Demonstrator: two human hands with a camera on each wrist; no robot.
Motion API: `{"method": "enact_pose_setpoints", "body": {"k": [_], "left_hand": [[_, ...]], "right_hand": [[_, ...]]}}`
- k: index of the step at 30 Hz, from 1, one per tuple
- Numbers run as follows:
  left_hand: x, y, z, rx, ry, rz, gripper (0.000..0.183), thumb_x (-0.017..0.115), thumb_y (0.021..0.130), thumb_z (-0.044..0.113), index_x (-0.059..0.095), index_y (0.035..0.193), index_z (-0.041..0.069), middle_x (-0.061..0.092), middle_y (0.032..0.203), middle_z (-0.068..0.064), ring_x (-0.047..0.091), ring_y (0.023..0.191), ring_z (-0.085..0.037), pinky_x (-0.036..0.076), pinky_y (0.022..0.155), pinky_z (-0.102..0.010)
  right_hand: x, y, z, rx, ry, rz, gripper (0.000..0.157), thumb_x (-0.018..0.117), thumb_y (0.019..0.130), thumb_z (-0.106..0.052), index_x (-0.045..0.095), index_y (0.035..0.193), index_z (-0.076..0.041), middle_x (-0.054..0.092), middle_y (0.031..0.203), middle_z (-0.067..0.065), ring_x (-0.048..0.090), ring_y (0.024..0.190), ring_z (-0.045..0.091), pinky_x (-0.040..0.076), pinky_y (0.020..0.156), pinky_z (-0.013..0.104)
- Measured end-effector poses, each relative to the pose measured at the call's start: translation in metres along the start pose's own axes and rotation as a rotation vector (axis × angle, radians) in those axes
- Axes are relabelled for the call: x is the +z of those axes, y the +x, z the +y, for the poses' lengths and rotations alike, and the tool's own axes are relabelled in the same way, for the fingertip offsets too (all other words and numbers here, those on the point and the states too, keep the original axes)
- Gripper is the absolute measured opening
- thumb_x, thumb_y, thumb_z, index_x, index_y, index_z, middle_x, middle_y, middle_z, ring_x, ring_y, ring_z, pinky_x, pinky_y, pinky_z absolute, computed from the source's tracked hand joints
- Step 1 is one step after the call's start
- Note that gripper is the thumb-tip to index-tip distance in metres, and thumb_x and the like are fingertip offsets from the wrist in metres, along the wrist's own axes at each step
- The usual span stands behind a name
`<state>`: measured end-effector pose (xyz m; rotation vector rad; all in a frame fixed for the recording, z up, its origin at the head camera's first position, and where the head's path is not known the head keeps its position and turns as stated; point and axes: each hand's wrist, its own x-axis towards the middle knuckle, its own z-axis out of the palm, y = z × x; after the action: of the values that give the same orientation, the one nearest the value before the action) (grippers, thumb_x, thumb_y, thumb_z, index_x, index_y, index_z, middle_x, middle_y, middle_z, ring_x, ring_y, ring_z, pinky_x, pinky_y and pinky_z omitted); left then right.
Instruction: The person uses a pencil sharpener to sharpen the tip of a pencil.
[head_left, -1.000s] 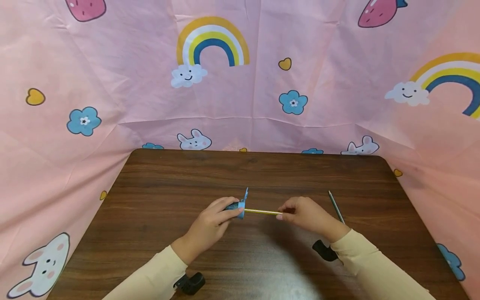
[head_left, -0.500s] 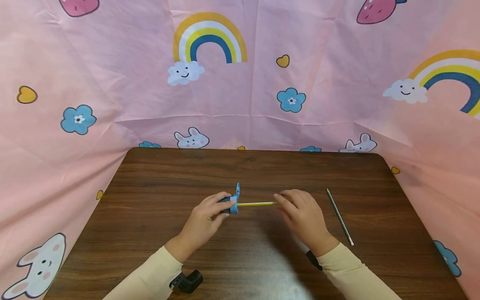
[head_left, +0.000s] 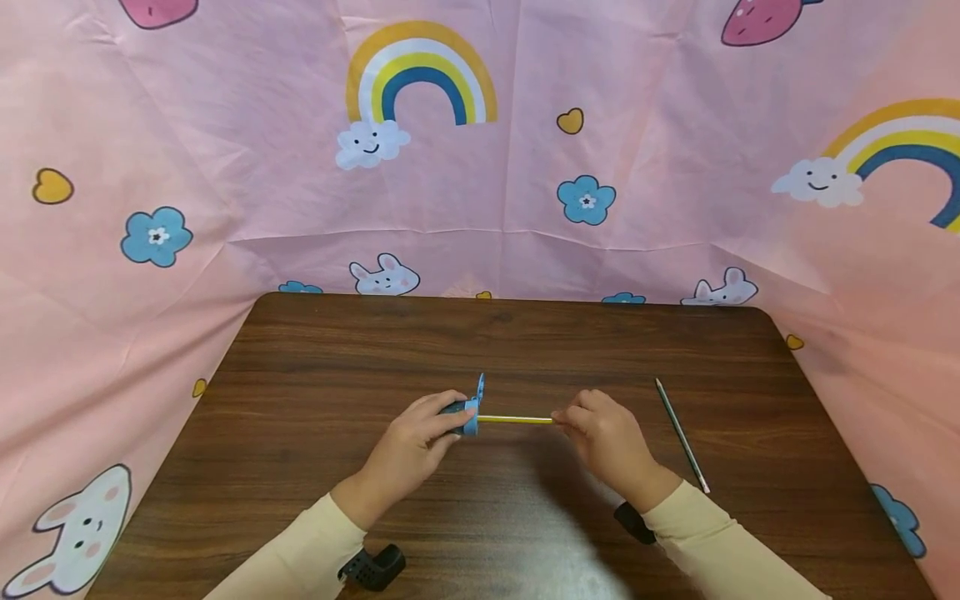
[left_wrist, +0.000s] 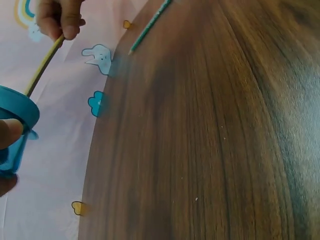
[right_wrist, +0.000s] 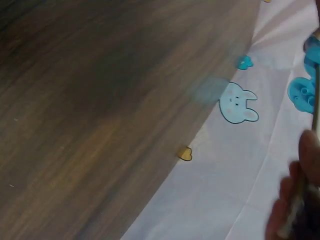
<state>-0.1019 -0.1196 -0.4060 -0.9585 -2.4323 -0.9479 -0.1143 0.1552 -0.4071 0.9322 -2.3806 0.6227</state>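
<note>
My left hand (head_left: 408, 437) grips a blue pencil sharpener (head_left: 471, 418) with a see-through body, held above the table; its flip lid (head_left: 481, 387) stands open and upright. A yellow pencil (head_left: 516, 419) runs level from the sharpener's mouth to my right hand (head_left: 611, 437), which pinches its far end. The pencil's tip is hidden inside the sharpener. In the left wrist view the teal sharpener rim (left_wrist: 20, 107) sits by my thumb, with the yellow pencil (left_wrist: 44, 67) rising out of it. In the right wrist view the open lid (right_wrist: 302, 95) shows beside the pencil.
A green pencil (head_left: 681, 433) lies on the brown wooden table (head_left: 360, 333), right of my right hand. A pink printed cloth (head_left: 525, 192) hangs behind the table and along both sides. Each wrist carries a black camera mount (head_left: 375, 568).
My right fingers loosened and spread at the pencil's end half a second ago, and now pinch it again. Both hands have shifted slightly left in view; the sharpener stays in my left hand.
</note>
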Motion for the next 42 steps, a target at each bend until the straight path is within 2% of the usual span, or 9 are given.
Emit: {"method": "enact_pose_setpoints", "body": {"k": [8,12,19,23,26,30,33,38,42], "left_hand": [[0.001,-0.001,-0.004,0.282,0.037,0.081,0.028,0.042,0.094,0.012,0.068,0.103,0.009,0.057,0.11,-0.012,0.053,0.104,-0.026,0.047,0.086,-0.03],[0.002,-0.001,-0.005,0.273,0.016,0.097,0.028,0.042,0.094,0.011,0.068,0.103,0.008,0.057,0.11,-0.013,0.053,0.104,-0.026,0.047,0.087,-0.029],[0.005,-0.002,-0.004,0.137,0.012,0.078,0.036,0.071,0.071,-0.006,0.068,0.103,0.008,0.057,0.112,-0.01,0.053,0.106,-0.024,0.048,0.084,-0.03],[0.005,-0.003,-0.002,0.034,-0.023,0.069,0.04,0.072,0.069,-0.007,0.068,0.107,0.008,0.056,0.115,-0.006,0.052,0.107,-0.022,0.05,0.081,-0.032],[0.005,-0.002,0.0,-0.043,-0.052,0.069,0.041,0.071,0.071,-0.006,0.067,0.109,0.01,0.055,0.118,-0.004,0.051,0.109,-0.02,0.05,0.08,-0.03],[0.002,0.0,0.003,-0.107,-0.081,0.079,0.041,0.072,0.071,-0.005,0.067,0.109,0.01,0.056,0.118,-0.005,0.053,0.107,-0.019,0.052,0.072,-0.023],[0.0,0.0,0.006,-0.13,-0.101,0.071,0.041,0.072,0.07,-0.005,0.067,0.108,0.01,0.056,0.118,-0.004,0.054,0.103,-0.018,0.05,0.064,-0.018],[0.0,-0.001,0.007,-0.124,-0.115,0.036,0.043,0.072,0.071,-0.005,0.066,0.11,0.011,0.055,0.118,-0.001,0.055,0.101,-0.015,0.05,0.066,-0.019],[0.002,-0.003,0.004,-0.018,-0.048,0.055,0.043,0.073,0.069,-0.006,0.067,0.109,0.009,0.056,0.115,-0.004,0.054,0.104,-0.02,0.051,0.077,-0.028]], "right_hand": [[-0.021,0.017,0.012,0.484,0.659,-0.624,0.007,0.066,0.08,-0.013,0.07,0.08,-0.006,0.058,0.063,0.002,0.048,0.054,0.004,0.044,0.049,0.021],[-0.024,0.024,0.014,0.512,0.649,-0.694,0.013,0.064,0.083,-0.016,0.07,0.085,-0.005,0.062,0.068,0.005,0.052,0.058,0.007,0.047,0.052,0.024],[-0.02,0.021,0.001,0.406,0.239,-0.551,0.029,0.064,0.082,-0.03,0.066,0.107,-0.015,0.062,0.092,-0.005,0.057,0.076,0.007,0.048,0.063,0.025],[-0.014,0.014,-0.007,0.246,0.019,-0.339,0.054,0.071,0.075,-0.036,0.056,0.123,-0.019,0.057,0.104,-0.002,0.056,0.083,0.011,0.049,0.064,0.028],[-0.01,0.008,-0.007,0.109,-0.066,-0.141,0.052,0.075,0.071,-0.029,0.06,0.118,-0.013,0.057,0.106,0.003,0.056,0.088,0.017,0.049,0.065,0.031],[-0.002,0.003,-0.004,-0.07,-0.107,0.084,0.026,0.059,0.088,-0.025,0.067,0.104,-0.006,0.059,0.095,0.007,0.056,0.081,0.02,0.049,0.064,0.032],[0.003,0.001,-0.003,-0.164,-0.141,0.2,0.031,0.045,0.095,-0.024,0.069,0.096,-0.004,0.059,0.085,0.007,0.057,0.072,0.021,0.049,0.063,0.033],[0.006,-0.001,-0.004,-0.206,-0.179,0.269,0.025,0.049,0.093,-0.015,0.07,0.087,-0.005,0.058,0.075,0.005,0.053,0.063,0.019,0.046,0.053,0.03],[0.004,-0.002,-0.007,-0.119,-0.13,0.176,0.007,0.066,0.081,-0.012,0.071,0.081,-0.008,0.054,0.069,0.001,0.048,0.059,0.014,0.041,0.044,0.023]]}}
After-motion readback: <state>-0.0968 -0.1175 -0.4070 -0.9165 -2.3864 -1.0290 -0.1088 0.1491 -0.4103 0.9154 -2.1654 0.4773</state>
